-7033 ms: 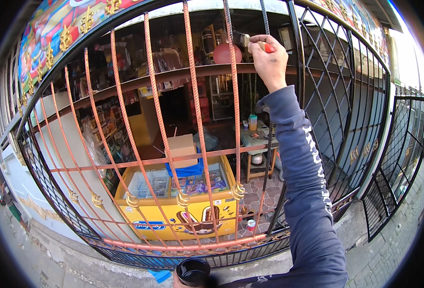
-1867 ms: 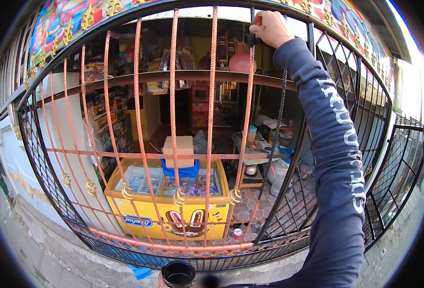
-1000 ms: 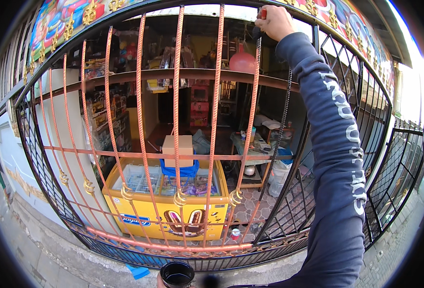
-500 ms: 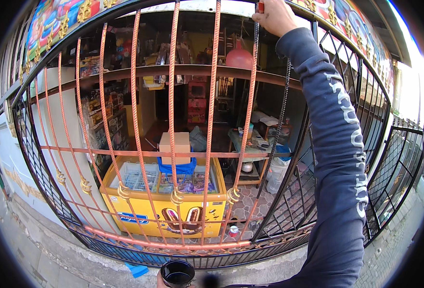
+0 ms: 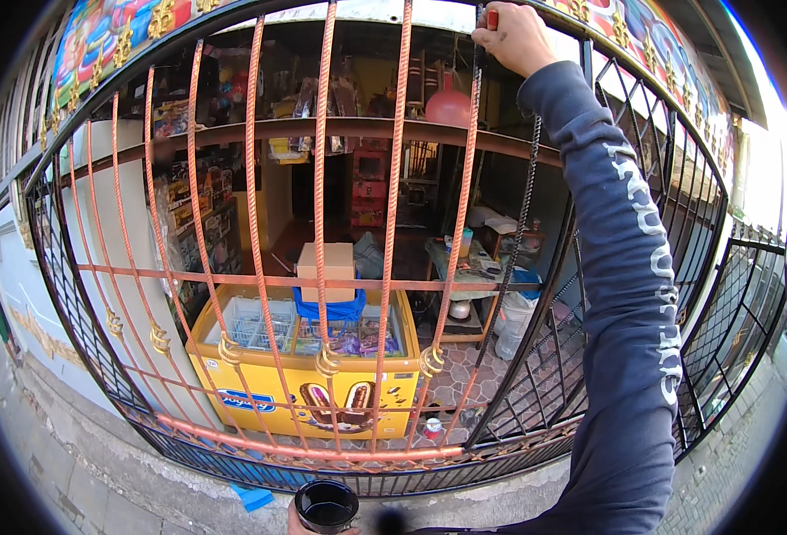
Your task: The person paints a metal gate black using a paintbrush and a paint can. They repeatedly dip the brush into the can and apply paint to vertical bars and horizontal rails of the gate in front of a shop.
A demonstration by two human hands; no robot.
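Observation:
At the bottom, my left hand (image 5: 297, 522) is closed round a black cup (image 5: 326, 506) of dark liquid that looks like black paint. My right hand (image 5: 518, 40) is raised to the top of the window grille, its fingers closed on a paintbrush (image 5: 492, 19). Only the brush's red handle end shows; its bristles are hidden. Beside these fingers runs a twisted bar (image 5: 470, 134), blackened near its top and reddish-orange lower down. To its right another twisted bar (image 5: 528, 192) is black, while the bars on the left (image 5: 320, 178) are reddish-orange.
Behind the grille stand a yellow chest freezer (image 5: 322, 419) with a cardboard box (image 5: 325, 259) on it, and a cluttered table (image 5: 478, 267). A lattice gate (image 5: 732, 303) is at the right. A blue scrap (image 5: 252, 497) lies on the ledge below.
My right hand has shifted slightly down and right near the bar's top, and the red handle has tilted. The cup has stayed nearly in place.

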